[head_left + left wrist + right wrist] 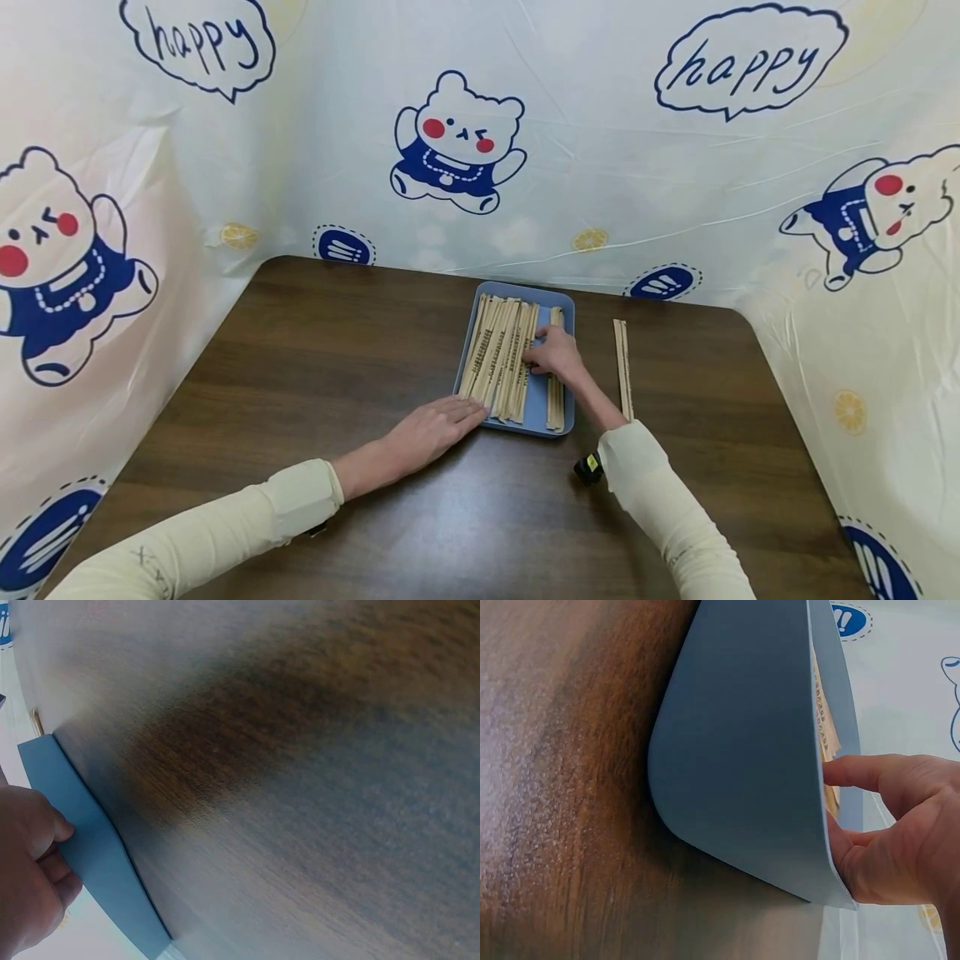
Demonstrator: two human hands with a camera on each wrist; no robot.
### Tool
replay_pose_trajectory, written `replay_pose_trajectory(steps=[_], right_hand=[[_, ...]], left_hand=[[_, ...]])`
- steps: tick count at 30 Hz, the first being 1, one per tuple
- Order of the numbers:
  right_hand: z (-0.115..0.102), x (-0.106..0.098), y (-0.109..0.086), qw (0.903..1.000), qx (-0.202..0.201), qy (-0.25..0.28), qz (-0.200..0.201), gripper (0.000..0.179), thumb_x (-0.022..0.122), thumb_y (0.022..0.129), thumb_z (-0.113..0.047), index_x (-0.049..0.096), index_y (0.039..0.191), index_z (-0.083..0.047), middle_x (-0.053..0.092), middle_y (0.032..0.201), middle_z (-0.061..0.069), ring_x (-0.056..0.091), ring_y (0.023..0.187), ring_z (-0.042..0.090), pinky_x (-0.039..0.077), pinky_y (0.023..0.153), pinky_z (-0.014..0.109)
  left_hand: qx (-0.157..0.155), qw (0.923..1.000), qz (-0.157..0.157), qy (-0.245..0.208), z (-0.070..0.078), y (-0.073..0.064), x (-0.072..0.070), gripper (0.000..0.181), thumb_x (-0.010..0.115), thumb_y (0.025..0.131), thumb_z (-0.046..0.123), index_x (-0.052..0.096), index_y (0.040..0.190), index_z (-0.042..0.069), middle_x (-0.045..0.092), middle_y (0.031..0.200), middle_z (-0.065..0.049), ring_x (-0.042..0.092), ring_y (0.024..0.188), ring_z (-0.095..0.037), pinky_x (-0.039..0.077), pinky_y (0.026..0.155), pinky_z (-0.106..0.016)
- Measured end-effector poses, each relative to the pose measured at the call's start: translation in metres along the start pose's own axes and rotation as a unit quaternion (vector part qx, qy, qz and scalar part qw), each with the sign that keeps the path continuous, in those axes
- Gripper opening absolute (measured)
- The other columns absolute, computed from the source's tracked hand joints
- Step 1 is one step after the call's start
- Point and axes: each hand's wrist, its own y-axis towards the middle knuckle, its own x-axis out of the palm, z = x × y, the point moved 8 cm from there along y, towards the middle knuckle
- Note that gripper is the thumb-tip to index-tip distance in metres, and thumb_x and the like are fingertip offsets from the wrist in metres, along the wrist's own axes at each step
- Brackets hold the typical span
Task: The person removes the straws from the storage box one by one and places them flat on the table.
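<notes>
A blue tray [538, 404] holds several paper-wrapped pairs of chopsticks [495, 358], laid side by side on its left. More wrapped chopsticks [556, 400] lie along its right wall, with a bare strip of tray between. My left hand [438, 427] holds the tray's near-left corner; the left wrist view shows its thumb and fingers [56, 877] at the rim. Reaching inside over the right wall, my right hand [557, 354] has curled fingers at the rightmost chopsticks of the left row. In the right wrist view, the tray wall partly hides its fingertips.
One wrapped pair of chopsticks [623, 367] lies on the brown table [337, 358] right of the tray, partly behind the right sleeve. A small black device [588, 468] shows beside that sleeve. A printed curtain [585, 167] surrounds the table's back and sides.
</notes>
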Motion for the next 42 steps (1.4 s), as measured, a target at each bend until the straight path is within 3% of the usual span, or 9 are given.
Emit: replay_pose_trajectory(steps=[9,13,17,24,32,42], right_hand=[[-0.002,-0.001,0.000,0.9988,-0.014,-0.043,0.017,0.046,0.065,0.082,-0.001,0.054,0.127,0.005,0.063,0.108,0.024,0.070,0.060,0.019,0.059,0.054,0.028],[-0.006,-0.001,0.001,0.9970,-0.026,-0.069,0.025,0.015,0.064,0.080,0.000,0.050,0.085,-0.004,0.054,0.071,0.007,0.070,0.056,0.020,0.054,0.047,0.025],[-0.009,0.000,0.001,0.9952,-0.035,-0.088,0.025,0.038,0.062,0.078,0.001,0.029,0.065,-0.015,0.032,0.051,-0.004,0.069,0.053,0.021,0.046,0.041,0.022],[-0.014,0.002,0.002,0.9892,-0.047,-0.136,0.031,0.040,0.060,0.076,0.002,0.027,0.061,-0.016,0.039,0.047,0.000,0.065,0.049,0.019,0.042,0.039,0.023],[-0.017,0.003,0.003,0.9832,-0.054,-0.168,0.045,0.033,0.063,0.075,-0.002,0.038,0.058,-0.015,0.052,0.047,0.001,0.054,0.042,0.014,0.034,0.038,0.024],[-0.016,-0.003,-0.001,0.9874,-0.045,-0.148,0.032,0.037,0.061,0.078,-0.003,0.031,0.061,-0.017,0.043,0.047,-0.001,0.060,0.047,0.019,0.027,0.041,0.024]], left_hand=[[0.002,1.0000,0.004,0.007,0.001,0.000,-0.001,0.044,0.065,0.092,-0.003,0.059,0.135,-0.002,0.063,0.131,-0.014,0.058,0.123,-0.023,0.044,0.107,-0.038],[-0.001,1.0000,0.002,0.006,0.000,0.000,0.000,0.043,0.065,0.092,-0.002,0.059,0.135,-0.002,0.063,0.131,-0.014,0.058,0.123,-0.023,0.044,0.107,-0.037],[-0.005,1.0000,0.001,0.007,0.000,0.000,0.000,0.043,0.065,0.092,-0.002,0.059,0.135,-0.001,0.063,0.132,-0.014,0.058,0.124,-0.023,0.044,0.107,-0.037],[-0.002,0.9999,0.010,0.006,0.001,0.001,-0.001,0.043,0.066,0.091,-0.003,0.060,0.134,-0.001,0.064,0.130,-0.014,0.059,0.123,-0.023,0.045,0.107,-0.037],[-0.003,0.9998,0.015,0.009,0.000,0.001,-0.001,0.044,0.068,0.090,-0.004,0.061,0.133,-0.001,0.064,0.130,-0.014,0.059,0.122,-0.023,0.045,0.106,-0.037],[0.001,0.9998,0.020,0.005,0.000,0.001,-0.002,0.044,0.067,0.090,-0.005,0.060,0.133,-0.002,0.064,0.129,-0.015,0.060,0.121,-0.025,0.046,0.105,-0.038]])
